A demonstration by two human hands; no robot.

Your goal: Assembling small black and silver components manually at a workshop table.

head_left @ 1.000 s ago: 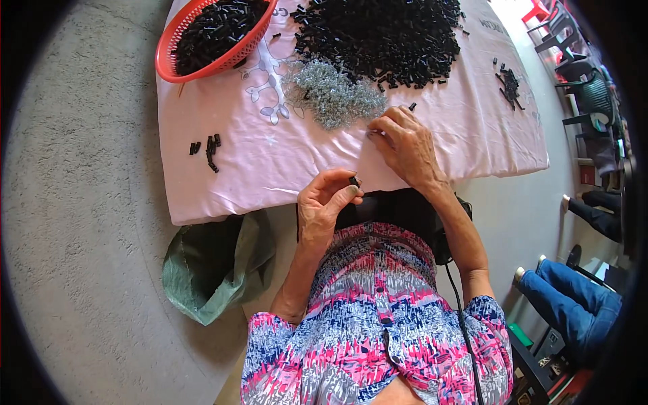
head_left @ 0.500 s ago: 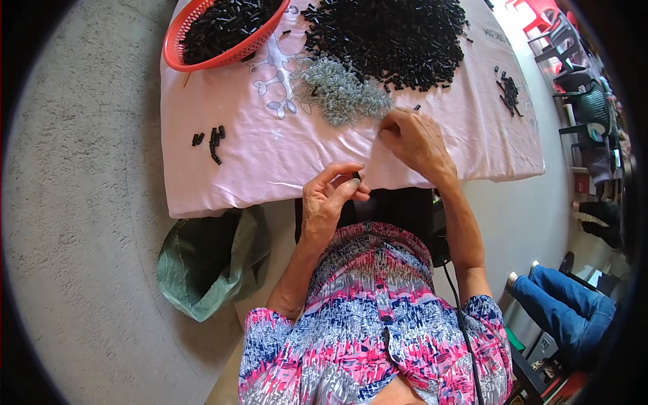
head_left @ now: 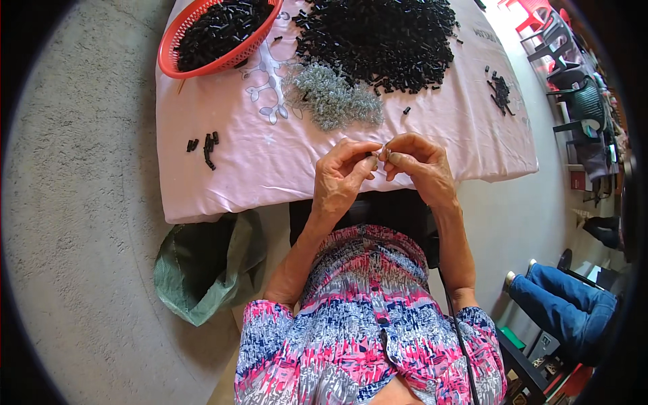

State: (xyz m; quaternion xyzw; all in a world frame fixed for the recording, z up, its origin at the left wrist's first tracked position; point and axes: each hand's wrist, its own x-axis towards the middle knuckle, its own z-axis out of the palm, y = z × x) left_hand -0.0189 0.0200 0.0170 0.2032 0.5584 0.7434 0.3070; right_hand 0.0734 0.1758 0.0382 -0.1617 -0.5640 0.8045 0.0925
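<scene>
My left hand (head_left: 340,174) and my right hand (head_left: 421,167) meet fingertip to fingertip over the near edge of the pink-covered table (head_left: 250,182). The left is pinched closed on a small black tube-like piece, now mostly hidden by the fingers. Between my right thumb and forefinger is a tiny silvery piece; its exact shape is too small to make out. Just beyond the hands lies a tangled heap of small silvery wire pieces (head_left: 334,101) resembling springs. Behind it spreads a large pile of short black tube-like pieces (head_left: 378,47).
A red plastic basket (head_left: 166,48) of black pieces stands far left. Small groups of black pieces lie at left (head_left: 208,152) and right (head_left: 500,94). A green woven sack (head_left: 172,277) gapes below the table. At right are a person's jeans-clad legs (head_left: 563,307) and chairs (head_left: 586,104).
My right hand has come back from the edge of the silvery heap to meet my left hand, now with a tiny silvery piece. The left hand has risen slightly. A loose black piece is uncovered.
</scene>
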